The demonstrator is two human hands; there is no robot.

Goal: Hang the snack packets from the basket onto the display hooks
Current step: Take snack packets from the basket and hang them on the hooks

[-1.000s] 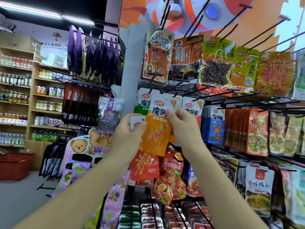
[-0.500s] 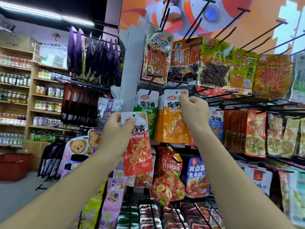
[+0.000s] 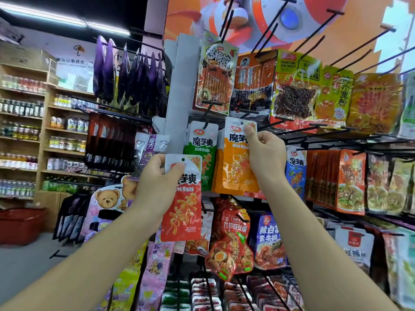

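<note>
My right hand [image 3: 266, 153] pinches the white top of an orange snack packet [image 3: 235, 167], held up against other orange packets in the rack's middle row. A black display hook [image 3: 247, 111] juts out just above the packet's hang hole. My left hand [image 3: 155, 182] grips the top of a red snack packet [image 3: 182, 212], which dangles lower and to the left. A green packet [image 3: 202, 151] of the same brand hangs on the hook beside the orange ones.
The rack is crowded with hanging snack packets; long bare hooks [image 3: 359, 46] stick out at the top right. A red basket [image 3: 21, 223] sits on the floor at far left, below wooden shelves of jars [image 3: 22, 131].
My right hand has lifted the orange packet from chest height up to the middle row of hooks. My left hand now holds only the red packet, lower and to the left.
</note>
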